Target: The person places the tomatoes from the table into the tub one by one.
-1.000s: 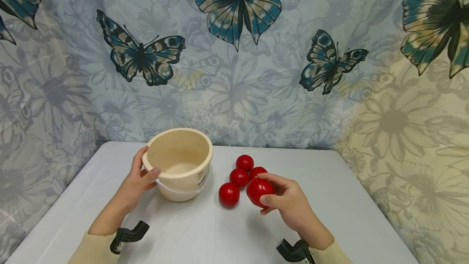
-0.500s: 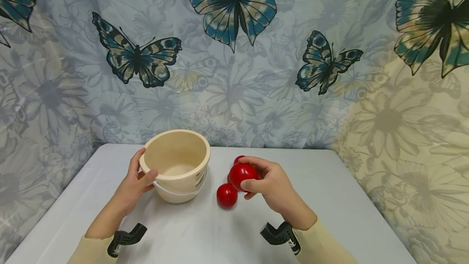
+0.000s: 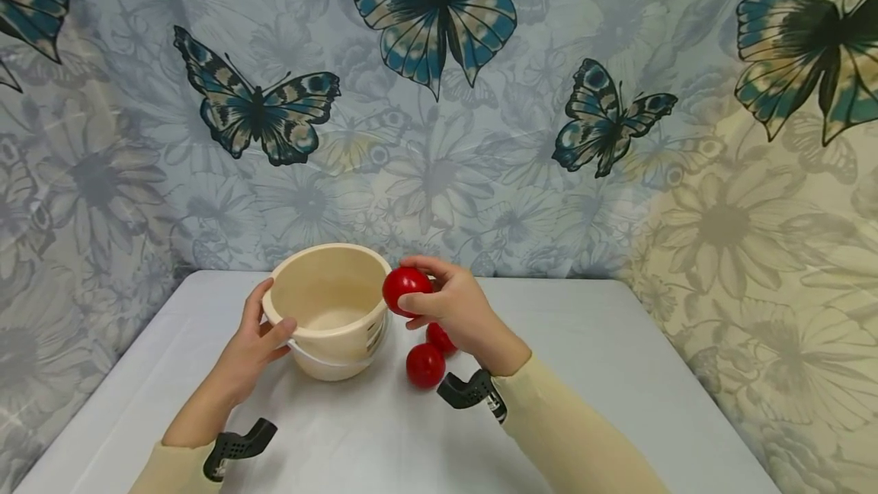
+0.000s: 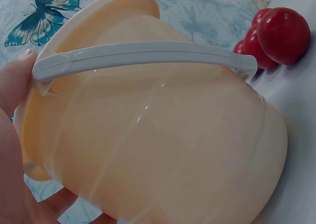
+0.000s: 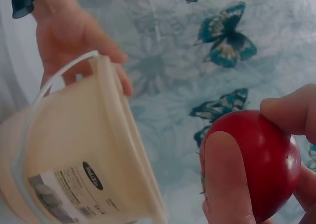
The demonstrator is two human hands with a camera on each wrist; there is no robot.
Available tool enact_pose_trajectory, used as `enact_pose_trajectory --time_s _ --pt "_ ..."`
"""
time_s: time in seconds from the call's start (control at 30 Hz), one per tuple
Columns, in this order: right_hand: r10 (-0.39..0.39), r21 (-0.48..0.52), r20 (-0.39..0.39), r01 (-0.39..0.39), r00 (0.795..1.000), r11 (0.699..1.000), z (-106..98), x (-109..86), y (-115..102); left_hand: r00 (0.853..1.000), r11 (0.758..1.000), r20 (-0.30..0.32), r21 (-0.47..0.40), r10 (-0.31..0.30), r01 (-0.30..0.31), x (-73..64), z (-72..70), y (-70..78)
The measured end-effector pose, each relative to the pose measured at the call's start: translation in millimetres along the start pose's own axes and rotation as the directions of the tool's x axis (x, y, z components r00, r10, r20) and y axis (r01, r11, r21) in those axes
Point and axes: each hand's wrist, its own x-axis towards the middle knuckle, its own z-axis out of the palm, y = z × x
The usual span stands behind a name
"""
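Observation:
My left hand [image 3: 248, 351] grips the rim of a cream plastic bucket [image 3: 343, 343], thumb on the near side. The bucket tilts a little, and its pale handle [image 4: 143, 54] hangs down across the outer wall. My right hand [image 3: 465, 312] holds a glossy red tomato [image 3: 403, 285] between thumb and fingers, overlapping the bucket's right rim in the head view. A bit of green shows at the edge of this tomato [image 5: 269, 160] in the right wrist view. The inside of the bucket that shows in the head view is bare.
Several more tomatoes [image 3: 425, 366] lie grouped on the white table [image 3: 590, 402], right of the bucket, partly hidden by my right hand. A printed label [image 5: 74, 194] is on the bucket's side. Behind the table hangs a butterfly-patterned cloth [image 3: 446, 158].
My right hand has carried the tomato leftward and up, from in front of the other tomatoes to the bucket's right rim. My left hand stays on the bucket.

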Motion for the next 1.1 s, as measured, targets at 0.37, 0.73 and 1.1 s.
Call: enact_pose_trajectory --time_s 0.37,0.73,1.1 --pt "-0.030 0.111 0.061 0.023 0.998 0.994 28.4 34.5 16.3 1.000 1.000 -0.011 0.001 0.008 -0.008 -1.9 -0.6 0.5" --pt "0.000 0.068 0.017 -0.001 1.000 0.998 43.5 58.9 22.9 1.000 1.000 -0.018 0.004 -0.007 0.007 1.1 0.9 0.0" --pt "-0.110 -0.167 0.031 0.114 0.993 0.979 62.5 73.4 27.8 1.000 1.000 -0.027 0.008 -0.005 0.005 1.9 1.8 -1.1"
